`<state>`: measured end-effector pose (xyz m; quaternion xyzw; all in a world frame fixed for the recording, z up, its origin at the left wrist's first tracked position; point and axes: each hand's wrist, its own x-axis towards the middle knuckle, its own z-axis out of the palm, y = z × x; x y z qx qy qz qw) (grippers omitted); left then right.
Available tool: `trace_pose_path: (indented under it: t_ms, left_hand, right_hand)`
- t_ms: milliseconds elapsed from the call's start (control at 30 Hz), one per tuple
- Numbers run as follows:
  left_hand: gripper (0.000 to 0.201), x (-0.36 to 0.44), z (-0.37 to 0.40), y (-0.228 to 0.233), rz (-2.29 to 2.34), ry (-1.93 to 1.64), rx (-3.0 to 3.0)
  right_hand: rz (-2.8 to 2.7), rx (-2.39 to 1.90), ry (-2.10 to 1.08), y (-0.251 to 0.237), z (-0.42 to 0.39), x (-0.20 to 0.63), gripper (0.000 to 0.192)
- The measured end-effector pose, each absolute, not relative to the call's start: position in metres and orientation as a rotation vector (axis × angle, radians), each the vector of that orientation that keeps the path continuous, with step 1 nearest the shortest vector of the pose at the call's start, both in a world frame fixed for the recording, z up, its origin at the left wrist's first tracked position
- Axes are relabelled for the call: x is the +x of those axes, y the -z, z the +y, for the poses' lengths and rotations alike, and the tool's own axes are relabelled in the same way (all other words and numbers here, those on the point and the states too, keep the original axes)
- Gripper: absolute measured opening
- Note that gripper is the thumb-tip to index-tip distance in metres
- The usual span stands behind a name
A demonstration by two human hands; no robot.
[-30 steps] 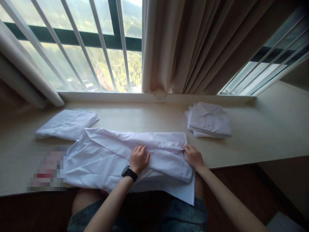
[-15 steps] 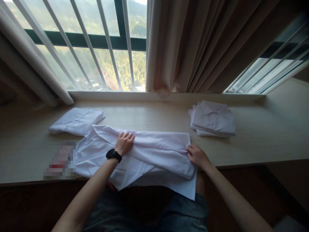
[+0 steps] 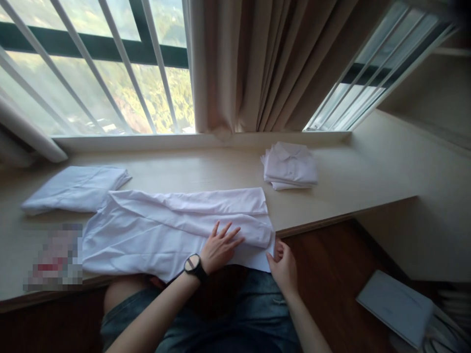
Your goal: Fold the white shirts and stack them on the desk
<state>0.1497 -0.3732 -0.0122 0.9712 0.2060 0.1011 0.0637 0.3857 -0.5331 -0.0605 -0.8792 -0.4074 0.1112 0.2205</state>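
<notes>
A white shirt (image 3: 147, 235) lies spread along the front of the desk, one long side folded inward and its near edge reaching over my lap. My left hand (image 3: 221, 249), with a dark watch at the wrist, rests on the cloth near the hem, fingers spread. At the hem's near right corner, my right hand (image 3: 284, 264) pinches the fabric between thumb and curled fingers. A folded white garment (image 3: 79, 189) lies beyond the shirt's left end. Farther back on the right sits a stack of folded white shirts (image 3: 290, 166), a collar on top.
The pale desk (image 3: 349, 184) runs under a barred window and a hanging curtain (image 3: 228, 68). A blurred-out item (image 3: 55, 255) lies at the desk's left front. Low on the right is a light flat-topped object (image 3: 397, 304) with cables beside it.
My view has swung right. My left hand has slid toward the hem and spread its fingers. The right hand has moved from the hem's middle to its near corner, and the near edge lies straighter.
</notes>
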Motion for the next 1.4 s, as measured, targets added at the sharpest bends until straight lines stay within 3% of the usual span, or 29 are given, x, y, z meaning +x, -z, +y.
trace_pose_path:
  t_ms: [133,267,500,767,867,1000,1133,1267,1400]
  left_hand:
    - [0.053,0.179,-0.374,0.033,0.783,-0.328,2.91]
    - [0.054,0.185,-0.381,0.034,0.833,-0.388,2.899]
    - [0.055,0.213,-0.4,0.037,0.563,-0.368,3.01]
    - [0.053,0.274,-0.385,0.045,0.774,-0.372,2.949]
    - [0.049,0.276,-0.388,0.041,0.709,-0.373,2.928]
    - [0.05,0.243,-0.407,0.02,0.634,-0.428,2.898]
    - [0.065,0.161,-0.434,0.008,0.659,-0.421,2.897]
    - [0.076,0.069,-0.455,0.032,0.851,-0.354,3.01]
    - [0.071,0.012,-0.455,0.052,1.144,-0.37,3.07]
  right_hand:
    - [-1.14,-2.409,-0.209,0.056,-0.516,0.383,0.051]
    - [-1.165,-2.431,-0.449,0.044,-0.507,0.397,0.033]
    - [-0.934,-2.194,-0.633,0.05,-0.532,0.398,0.045]
    - [-0.845,-1.961,-0.963,0.05,-0.535,0.407,0.063]
    - [-0.791,-1.924,-0.92,0.053,-0.536,0.412,0.062]
    - [-0.749,-1.782,-0.847,0.056,-0.543,0.413,0.049]
    - [-0.623,-1.646,-1.088,0.045,-0.553,0.414,0.043]
    - [-0.333,-1.427,-1.314,0.026,-0.557,0.419,0.04]
    - [-0.221,-1.291,-1.338,0.012,-0.551,0.43,0.036]
